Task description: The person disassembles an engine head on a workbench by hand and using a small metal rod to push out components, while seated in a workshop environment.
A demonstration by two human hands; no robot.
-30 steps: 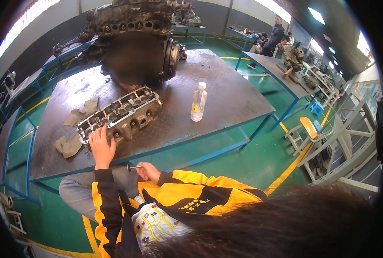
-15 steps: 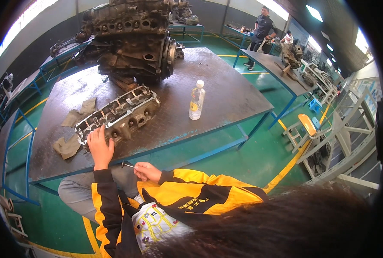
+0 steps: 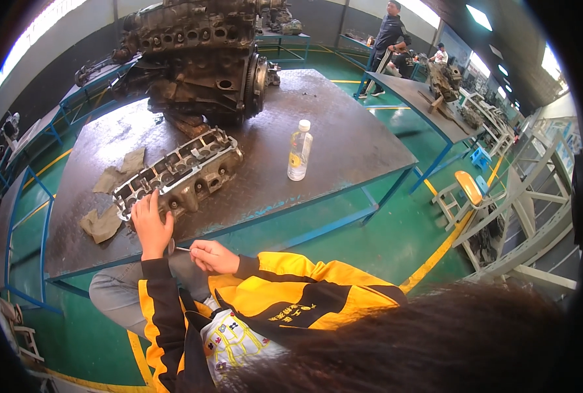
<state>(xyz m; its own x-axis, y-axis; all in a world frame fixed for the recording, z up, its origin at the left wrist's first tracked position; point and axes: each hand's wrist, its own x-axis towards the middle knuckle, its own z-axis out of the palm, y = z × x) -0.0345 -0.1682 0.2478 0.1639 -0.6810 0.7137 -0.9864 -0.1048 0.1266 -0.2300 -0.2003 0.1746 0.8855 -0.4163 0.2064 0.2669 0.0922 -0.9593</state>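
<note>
A grey metal cylinder head (image 3: 203, 183) lies slantwise on the dark metal-topped table (image 3: 344, 147). My left hand (image 3: 151, 226) rests on its near left end, fingers stretched out over the edge; what lies under the fingertips is hidden. Just in front of the table edge, my right hand (image 3: 213, 257) is closed around the thin stem of an engine valve (image 3: 181, 248). The valve's round, flat head points left, close by my left wrist. Brown cloth pieces (image 3: 101, 224) lie beside the cylinder head's left end.
A large engine block (image 3: 200, 72) stands behind the cylinder head. To its right is an upright clear bottle (image 3: 299, 152) with a white cap. Another worktable (image 3: 422, 105) carries engine parts, with a person (image 3: 388, 39) beside it. A yellow-seated stool (image 3: 468, 188) stands at right.
My right hand has moved slightly left with the valve, bringing its head near my left wrist. My left hand stays put. The person in the background has shifted left.
</note>
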